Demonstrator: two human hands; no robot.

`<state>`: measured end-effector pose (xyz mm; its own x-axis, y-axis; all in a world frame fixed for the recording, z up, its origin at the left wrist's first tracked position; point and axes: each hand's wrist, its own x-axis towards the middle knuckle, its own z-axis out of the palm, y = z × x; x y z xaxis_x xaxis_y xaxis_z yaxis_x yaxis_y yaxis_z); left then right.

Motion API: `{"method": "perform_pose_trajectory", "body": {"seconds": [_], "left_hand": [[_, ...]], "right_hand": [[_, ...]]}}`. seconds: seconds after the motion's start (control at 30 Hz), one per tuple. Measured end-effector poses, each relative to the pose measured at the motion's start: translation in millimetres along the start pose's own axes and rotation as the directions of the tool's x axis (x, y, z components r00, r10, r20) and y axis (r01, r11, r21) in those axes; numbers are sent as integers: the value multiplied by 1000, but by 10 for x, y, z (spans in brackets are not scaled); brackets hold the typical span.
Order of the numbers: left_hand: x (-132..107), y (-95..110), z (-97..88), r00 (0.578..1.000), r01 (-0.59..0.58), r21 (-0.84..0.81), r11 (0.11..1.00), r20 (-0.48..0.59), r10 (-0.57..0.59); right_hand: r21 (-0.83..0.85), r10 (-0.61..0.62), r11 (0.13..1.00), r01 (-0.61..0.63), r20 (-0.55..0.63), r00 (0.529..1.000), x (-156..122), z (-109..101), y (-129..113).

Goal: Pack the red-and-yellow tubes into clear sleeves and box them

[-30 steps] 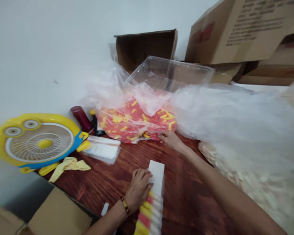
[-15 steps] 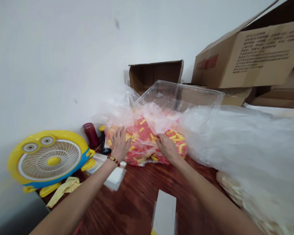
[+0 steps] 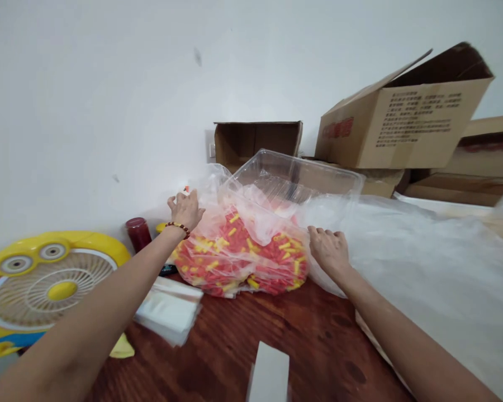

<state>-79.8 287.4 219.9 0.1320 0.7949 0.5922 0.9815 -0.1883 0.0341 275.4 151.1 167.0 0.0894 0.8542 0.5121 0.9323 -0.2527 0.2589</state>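
Note:
A clear plastic bag (image 3: 262, 223) full of small red and yellow pieces lies on the brown wooden table (image 3: 318, 335); the pieces are too small to name. At the bag's upper left is my left hand (image 3: 186, 209), fingers bent and spread, the thumb standing apart. A beaded bracelet (image 3: 179, 228) circles that wrist. My right hand (image 3: 329, 248) is at the bag's right side, fingers curled together on the plastic film; its thumb is hidden. Behind the bag, a clear plastic tray (image 3: 318, 173) leans at a tilt.
On the left stand a yellow fan (image 3: 61, 240) and a dark red jar (image 3: 138, 233). White packets (image 3: 170, 310) and a white box (image 3: 269, 371) lie nearer me. Cardboard boxes (image 3: 414, 128) are stacked at the back right, above a large white plastic sheet (image 3: 423, 262).
My hands have moved apart: the left up and leftward to the bag's upper edge, the right outward to its right side. More of the bag's front shows. The view has shifted slightly.

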Motion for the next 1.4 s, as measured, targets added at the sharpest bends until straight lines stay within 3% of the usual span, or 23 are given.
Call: {"method": "perform_pose_trajectory", "body": {"seconds": [0.1, 0.2, 0.4, 0.5, 0.57, 0.67, 0.73, 0.77, 0.83, 0.93, 1.0, 1.07, 1.17, 1.27, 1.4], "left_hand": [[-110, 3, 70, 996, -73, -4, 997, 48, 73], [-364, -41, 120, 988, -152, -51, 987, 28, 153], [-1275, -187, 226, 960, -275, -108, 955, 13, 278], [-1793, -218, 333, 895, -429, -168, 887, 55, 443], [-2067, -219, 416, 828, -501, -225, 835, 154, 539], [-2284, -198, 515, 700, -533, -332, 778, 344, 626], [-2297, -165, 535, 657, -485, -388, 784, 429, 619], [-2273, -141, 527, 659, -438, -417, 797, 454, 600], [-2187, -75, 476, 703, -286, -493, 822, 475, 529], [-2036, 76, 357, 833, 17, -609, 793, 448, 326], [-1951, 213, 299, 898, 115, -625, 772, 398, 188], [-1872, 375, 285, 931, 76, -560, 825, 336, 142], [-1713, 631, 329, 959, -98, -354, 930, 215, 183], [-1461, 841, 385, 969, -209, -217, 954, 87, 232], [-1116, 994, 441, 960, -186, -344, 920, 137, 245]], "right_hand": [[9, 0, 1000, 0, 43, 999, 64, 65, 134], [63, 94, 993, -97, 50, 994, 66, 46, 219], [143, 230, 964, -223, -32, 973, -36, -137, 380], [179, 284, 947, -267, -79, 955, -25, -280, 414], [202, 285, 943, -263, -89, 954, 18, -372, 397], [214, 249, 951, -224, -99, 963, 114, -467, 302], [213, 215, 958, -189, -105, 971, 188, -495, 200], [212, 197, 962, -172, -107, 975, 226, -499, 141], [208, 155, 969, -130, -105, 982, 308, -496, 16], [206, 74, 977, -50, -115, 991, 439, -486, -177], [206, 12, 979, 14, -124, 992, 526, -491, -304], [198, -43, 978, 68, -126, 991, 606, -510, -429], [183, -98, 976, 114, -97, 990, 707, -554, -604], [185, -128, 973, 138, -63, 990, 789, -579, -750], [194, -156, 968, 160, -38, 987, 885, -511, -893]]}}
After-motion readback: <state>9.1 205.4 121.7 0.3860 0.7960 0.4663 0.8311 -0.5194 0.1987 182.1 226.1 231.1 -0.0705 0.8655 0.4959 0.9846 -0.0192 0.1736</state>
